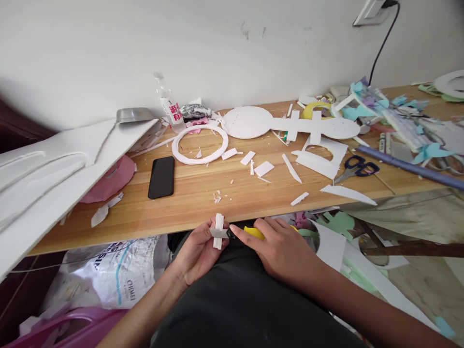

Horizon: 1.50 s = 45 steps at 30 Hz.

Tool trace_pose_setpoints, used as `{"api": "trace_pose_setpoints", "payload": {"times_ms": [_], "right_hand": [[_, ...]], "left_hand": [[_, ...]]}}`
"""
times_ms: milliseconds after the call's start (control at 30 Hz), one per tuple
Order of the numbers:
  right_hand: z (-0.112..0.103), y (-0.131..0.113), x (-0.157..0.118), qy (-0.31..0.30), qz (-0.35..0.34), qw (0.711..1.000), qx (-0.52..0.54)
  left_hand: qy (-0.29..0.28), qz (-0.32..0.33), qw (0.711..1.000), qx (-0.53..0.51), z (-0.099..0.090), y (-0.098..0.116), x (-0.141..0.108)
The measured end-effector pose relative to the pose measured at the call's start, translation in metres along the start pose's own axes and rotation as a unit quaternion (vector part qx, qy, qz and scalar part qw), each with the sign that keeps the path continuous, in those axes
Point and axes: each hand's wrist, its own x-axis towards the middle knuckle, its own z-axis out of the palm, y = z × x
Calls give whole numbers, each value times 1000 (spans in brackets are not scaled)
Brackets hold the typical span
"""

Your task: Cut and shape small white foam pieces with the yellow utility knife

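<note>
Just off the table's front edge, my left hand (197,249) is closed on a small white foam strip (218,222) held upright. My right hand (277,244) grips a yellow utility knife (253,232). The knife's blade lies across the middle of the strip, and my right index finger stretches along the knife toward the blade. Whether the blade has cut into the foam, I cannot tell. A few white crumbs (217,197) lie on the wooden table (174,212) beyond my left hand.
A black phone (161,177), a white foam ring (176,151) and a plastic bottle (170,108) occupy the left half. Dark-handled scissors (357,167) lie at the right among foam scraps. A large white board (47,169) leans over the left end. Bags stand below.
</note>
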Motion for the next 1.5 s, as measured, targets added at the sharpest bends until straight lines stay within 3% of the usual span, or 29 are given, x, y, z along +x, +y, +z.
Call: {"api": "trace_pose_setpoints", "payload": {"times_ms": [700,1200,1500], "right_hand": [[1,3,1,12,13,1000,-3],[-5,4,14,1,-23,1000,4],[-1,6,12,-9,4,1000,16]], "left_hand": [[3,1,1000,-4,-6,-2,0],[14,0,1000,-5,-7,0,-4],[15,-1,1000,4,-8,1,-2]]}}
